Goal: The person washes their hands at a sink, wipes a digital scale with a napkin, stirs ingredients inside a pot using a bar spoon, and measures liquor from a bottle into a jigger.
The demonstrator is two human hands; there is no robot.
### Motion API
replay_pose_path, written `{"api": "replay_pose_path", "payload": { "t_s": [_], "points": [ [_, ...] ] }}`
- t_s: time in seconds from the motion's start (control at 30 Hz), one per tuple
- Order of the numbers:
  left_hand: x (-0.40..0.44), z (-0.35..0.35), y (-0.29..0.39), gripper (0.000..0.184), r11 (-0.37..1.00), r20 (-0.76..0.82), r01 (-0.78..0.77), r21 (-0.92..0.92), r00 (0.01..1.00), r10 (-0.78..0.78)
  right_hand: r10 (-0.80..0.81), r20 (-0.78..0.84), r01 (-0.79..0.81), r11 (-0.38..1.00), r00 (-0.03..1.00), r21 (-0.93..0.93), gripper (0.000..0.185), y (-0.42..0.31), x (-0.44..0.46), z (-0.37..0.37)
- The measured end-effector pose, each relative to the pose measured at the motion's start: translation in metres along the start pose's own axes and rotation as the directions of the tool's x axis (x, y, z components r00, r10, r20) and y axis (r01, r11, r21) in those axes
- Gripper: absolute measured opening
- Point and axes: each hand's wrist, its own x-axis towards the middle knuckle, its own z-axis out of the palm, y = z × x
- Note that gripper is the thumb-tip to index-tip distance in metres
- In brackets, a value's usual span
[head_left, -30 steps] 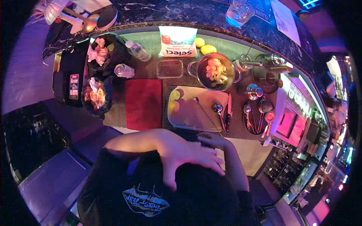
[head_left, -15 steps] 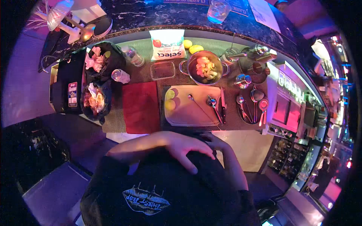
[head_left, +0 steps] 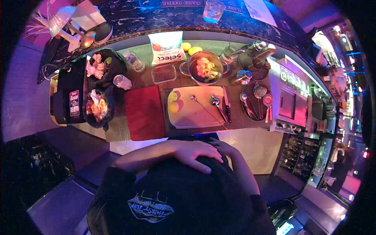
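My left hand [head_left: 196, 152] lies flat on the front of my dark shirt, fingers stretched out and thumb apart, with nothing in it. Partly behind its fingertips, my right hand [head_left: 224, 149] rests on the shirt too; the visible fingers are extended and hold nothing. Beyond the hands is a cutting board [head_left: 188, 119]. On it lie two yellow-green citrus pieces [head_left: 173, 101], a long twisted bar spoon [head_left: 203, 106], a shiny metal tool with a rounded head [head_left: 215, 102] and a dark-handled knife [head_left: 227, 109].
A red cloth [head_left: 145, 113] lies left of the board. Behind stand a clear container [head_left: 164, 73], a "Select" bag [head_left: 166, 49] and a metal pot [head_left: 189, 70] holding pale chunks. Strainers [head_left: 260, 91] sit right. Black bag-lined bins [head_left: 111, 111] stand left; a glass [head_left: 214, 11] stands on the counter.
The view has shifted slightly, so the table's things appear a little further left. My left hand has settled flatter on my shirt, its thumb nearer the fingers. Both hands remain without an object.
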Motion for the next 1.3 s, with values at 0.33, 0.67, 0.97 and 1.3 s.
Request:
{"api": "replay_pose_path", "payload": {
  "t_s": [0.33,0.67,0.97,1.3],
  "points": [
    [0.007,0.002,0.01,0.067,0.998,-0.004,0.014,0.057,1.0,-0.014,-0.08,0.004,0.08,0.996,0.997,-0.037,0.057,0.056,0.012,0.012],
    [0.025,0.0,0.01,0.068,0.999,0.065,0.02,0.049,0.998,-0.023,-0.04,-0.035,0.045,0.982,0.999,0.183,0.059,0.002,-0.027,0.002],
    [0.062,-0.001,0.006,0.069,0.999,0.218,0.041,-0.012,0.975,-0.037,-0.079,-0.08,0.088,0.989,0.994,0.117,0.061,0.02,-0.052,0.008],
    [0.137,0.01,-0.005,0.07,0.996,0.316,0.086,-0.009,0.945,-0.079,-0.136,-0.213,0.127,0.99,0.968,-0.054,0.064,0.114,-0.072,0.012]
  ]
}}
